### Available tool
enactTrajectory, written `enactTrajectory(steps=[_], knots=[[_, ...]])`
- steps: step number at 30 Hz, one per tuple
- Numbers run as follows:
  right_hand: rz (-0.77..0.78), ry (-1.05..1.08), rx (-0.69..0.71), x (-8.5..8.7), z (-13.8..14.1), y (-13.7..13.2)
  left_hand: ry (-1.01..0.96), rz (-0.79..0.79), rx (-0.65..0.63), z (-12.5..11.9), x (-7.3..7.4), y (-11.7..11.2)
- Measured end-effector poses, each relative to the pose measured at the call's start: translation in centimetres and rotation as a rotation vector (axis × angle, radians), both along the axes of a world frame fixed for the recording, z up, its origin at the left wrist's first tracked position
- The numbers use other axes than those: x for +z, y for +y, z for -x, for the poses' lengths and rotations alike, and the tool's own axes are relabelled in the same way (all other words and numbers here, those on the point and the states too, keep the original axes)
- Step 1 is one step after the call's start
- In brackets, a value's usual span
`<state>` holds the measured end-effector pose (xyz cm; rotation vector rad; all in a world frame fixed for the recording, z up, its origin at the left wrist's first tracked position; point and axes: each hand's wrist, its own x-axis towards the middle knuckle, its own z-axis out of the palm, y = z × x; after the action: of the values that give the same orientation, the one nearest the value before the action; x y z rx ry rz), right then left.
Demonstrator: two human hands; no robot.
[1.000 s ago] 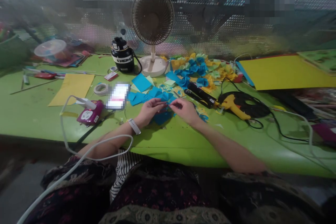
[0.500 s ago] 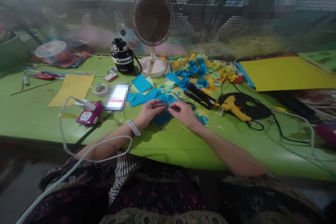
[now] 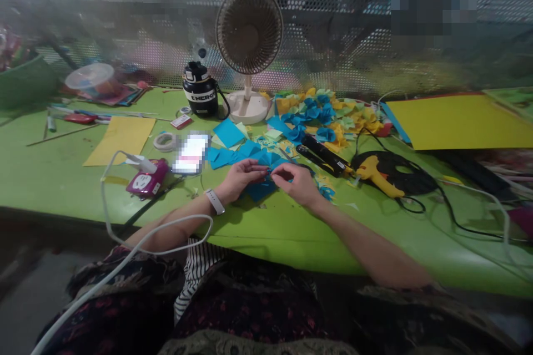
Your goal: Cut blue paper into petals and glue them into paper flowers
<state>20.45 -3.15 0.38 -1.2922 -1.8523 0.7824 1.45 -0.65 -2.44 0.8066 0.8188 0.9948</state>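
Both hands curl around a folded blue paper piece (image 3: 260,190), neither clenched nor released. The left hand (image 3: 238,176), with a white watch band (image 3: 214,201) at its wrist, pinches the upper edge between thumb and fingers. The right hand (image 3: 296,184) pinches from the opposite side, its fingertips (image 3: 278,173) almost meeting those of the left. The paper sits low over the green table (image 3: 62,177), and its long axis seems to run left to right, though the fingers hide too much to be sure. Left of the piece lie loose blue squares (image 3: 222,157) and a blurred phone (image 3: 191,153); to its right lies a yellow glue gun (image 3: 377,182); beyond it stands a desk fan (image 3: 249,30).
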Motion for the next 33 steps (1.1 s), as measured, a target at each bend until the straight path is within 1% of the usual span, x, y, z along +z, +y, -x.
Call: enactTrajectory(steps=[3,6,10,13,20,27,30,33], knots=[[-0.018,0.039,-0.015,0.1,-0.5,0.1,-0.023,0.026,-0.014,0.1,0.2,0.0],[-0.028,0.053,0.029,0.1,-0.9,0.2,-0.036,0.032,-0.041,0.2,0.3,-0.1],[-0.029,-0.003,0.091,0.1,-1.0,0.2,-0.034,0.041,-0.083,0.3,0.4,-0.1],[-0.049,-0.046,0.108,0.1,-1.0,0.1,-0.018,0.054,-0.087,0.4,0.4,0.0],[-0.12,-0.085,0.103,-0.5,-1.2,0.2,0.039,0.062,-0.103,0.4,0.2,0.1],[-0.146,-0.072,0.099,-0.4,-1.1,0.2,-0.02,0.073,-0.117,0.4,-0.1,0.3],[-0.173,-0.062,0.083,-0.3,-1.1,0.1,-0.029,0.037,-0.107,0.3,0.0,0.2],[-0.225,-0.043,0.042,-0.2,-1.2,0.1,0.009,-0.052,-0.056,0.1,0.1,0.0]])
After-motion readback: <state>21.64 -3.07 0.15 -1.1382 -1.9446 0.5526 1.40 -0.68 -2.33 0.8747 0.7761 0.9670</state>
